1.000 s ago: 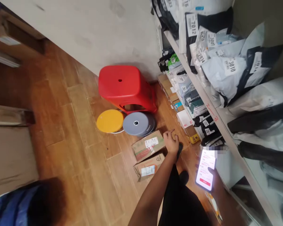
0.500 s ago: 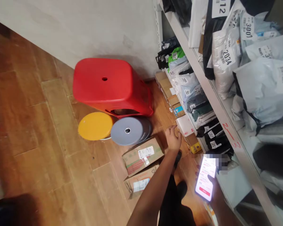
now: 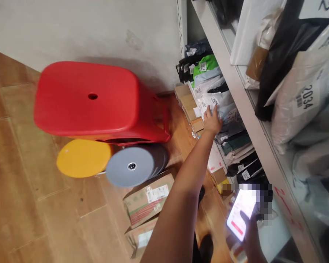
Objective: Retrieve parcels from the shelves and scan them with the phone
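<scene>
One bare left hand reaches over a row of packages on the white lower shelf; it holds nothing that shows, its fingers spread and slightly bent over a white plastic mailing bag with a printed label. Whether the fingertips touch the bag or hang just above it, I cannot tell. The bare right hand grips a lit smartphone, its thumb lying across the glowing screen; a pixelated patch covers the area around the phone's upper end.

The white mailing bag sits within the row, between a bright green plastic bag toward the pale wall and a dark green plastic bag nearer the phone. Brown cardboard boxes line the outer side of the row, lower down. Overhead runs the metal upper shelf, with red handwriting on its edge; it bears more parcels, among them a puffy whitish bag marked 2034.

On the wood-look tiled floor stands a red plastic stool with a small hole in its seat. Close beside it are a yellow disc-topped object and a grey-blue disc-topped object, then a labelled brown carton partly hidden by the left forearm
</scene>
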{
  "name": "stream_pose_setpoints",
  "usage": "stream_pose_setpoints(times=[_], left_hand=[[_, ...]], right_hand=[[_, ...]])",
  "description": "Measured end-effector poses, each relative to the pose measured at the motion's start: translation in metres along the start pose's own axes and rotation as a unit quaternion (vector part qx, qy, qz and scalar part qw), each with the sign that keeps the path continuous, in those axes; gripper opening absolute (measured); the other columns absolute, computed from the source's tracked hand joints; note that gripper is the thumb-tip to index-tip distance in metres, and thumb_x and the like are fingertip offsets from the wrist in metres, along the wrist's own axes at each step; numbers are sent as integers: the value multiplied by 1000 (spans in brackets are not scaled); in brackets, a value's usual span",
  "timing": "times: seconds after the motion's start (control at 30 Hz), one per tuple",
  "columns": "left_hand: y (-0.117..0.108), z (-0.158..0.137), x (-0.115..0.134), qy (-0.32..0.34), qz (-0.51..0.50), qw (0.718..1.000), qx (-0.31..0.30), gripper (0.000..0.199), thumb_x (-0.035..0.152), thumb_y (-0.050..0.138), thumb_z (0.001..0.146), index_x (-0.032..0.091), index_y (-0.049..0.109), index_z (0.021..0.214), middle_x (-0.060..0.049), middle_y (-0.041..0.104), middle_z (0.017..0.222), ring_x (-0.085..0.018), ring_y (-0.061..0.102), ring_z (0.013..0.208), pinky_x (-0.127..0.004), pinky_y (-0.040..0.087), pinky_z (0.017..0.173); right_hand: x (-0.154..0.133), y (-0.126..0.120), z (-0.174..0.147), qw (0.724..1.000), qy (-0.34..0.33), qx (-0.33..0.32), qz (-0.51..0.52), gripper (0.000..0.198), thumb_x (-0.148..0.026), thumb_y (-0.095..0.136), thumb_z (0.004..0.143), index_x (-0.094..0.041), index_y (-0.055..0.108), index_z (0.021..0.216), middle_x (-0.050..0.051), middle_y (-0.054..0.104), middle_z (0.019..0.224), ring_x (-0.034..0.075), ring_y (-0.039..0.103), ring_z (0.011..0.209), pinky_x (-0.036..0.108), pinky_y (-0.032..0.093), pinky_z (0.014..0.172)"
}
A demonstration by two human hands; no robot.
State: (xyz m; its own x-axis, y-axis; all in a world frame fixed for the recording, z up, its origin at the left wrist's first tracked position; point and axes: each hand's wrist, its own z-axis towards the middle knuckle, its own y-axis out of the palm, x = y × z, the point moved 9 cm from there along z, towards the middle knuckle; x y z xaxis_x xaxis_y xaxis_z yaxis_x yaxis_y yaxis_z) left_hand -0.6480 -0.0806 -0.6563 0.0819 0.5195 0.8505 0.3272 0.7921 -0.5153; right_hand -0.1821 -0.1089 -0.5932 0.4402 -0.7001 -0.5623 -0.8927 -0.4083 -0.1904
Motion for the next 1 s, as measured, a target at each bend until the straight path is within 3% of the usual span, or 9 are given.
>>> stream_pose_setpoints(times=[0.07,0.17,0.3,0.47,0.57,0.7,0.8,0.9,1.0], left_hand=[[16,12,-10,-21,0,999,-31,86,13,77,68,14,42,147,-25,36,149,-41,47,128,-53,40,107],[26,10,-18,1,17,999,-32,77,6,75,64,8,49,137,-26,51,129,-40,52,115,-54,43,100],[30,-3,-11,51,12,998,-47,51,3,68,72,15,63,121,-18,63,112,-36,55,108,-52,45,99],[22,-19,23,101,-18,992,-74,26,11,66,85,19,74,109,-10,69,96,-30,58,101,-42,49,92],[4,-31,51,157,-43,985,-64,25,8,59,89,21,77,101,-8,66,86,-26,58,97,-39,50,89],[-52,-59,85,264,-61,963,-1,30,13,51,96,23,78,85,-5,56,72,-22,55,84,-35,52,78],[-119,-96,98,306,-81,946,76,36,17,50,98,24,74,72,-3,48,67,-20,51,77,-35,53,80],[-190,-141,92,289,-116,934,177,33,12,54,95,24,68,69,1,43,65,-16,49,73,-37,54,89],[-237,-180,70,232,-137,934,236,31,9,59,92,24,65,65,3,38,62,-13,44,63,-28,48,67]], right_hand=[[-32,25,25,999,-44,29,7,83,-38,88,61,-25,58,136,3,79,90,29,74,82,43,60,78],[-76,83,64,995,-97,-5,39,80,-36,83,63,-26,54,138,1,78,99,27,73,95,42,59,85],[-109,150,106,989,-102,-69,81,73,-35,77,64,-23,55,133,3,78,96,27,74,93,43,60,82],[-128,186,128,984,-80,-100,124,51,-30,74,66,-20,61,114,3,78,90,23,74,81,38,62,77],[-134,195,136,982,-83,-112,129,38,-31,74,68,-19,64,103,3,77,84,23,74,78,37,62,75],[-141,207,144,977,-101,-119,143,29,-32,73,72,-20,64,97,1,75,79,22,72,75,35,62,70],[-149,228,150,972,-110,-131,161,26,-28,71,73,-19,64,95,1,75,80,21,72,77,33,62,70],[-160,250,159,970,-117,-119,176,30,-22,69,72,-19,63,101,0,75,83,19,72,77,32,61,68],[-168,254,161,968,-132,-92,192,38,-17,68,70,-21,60,107,-4,74,83,17,72,77,30,61,68]])
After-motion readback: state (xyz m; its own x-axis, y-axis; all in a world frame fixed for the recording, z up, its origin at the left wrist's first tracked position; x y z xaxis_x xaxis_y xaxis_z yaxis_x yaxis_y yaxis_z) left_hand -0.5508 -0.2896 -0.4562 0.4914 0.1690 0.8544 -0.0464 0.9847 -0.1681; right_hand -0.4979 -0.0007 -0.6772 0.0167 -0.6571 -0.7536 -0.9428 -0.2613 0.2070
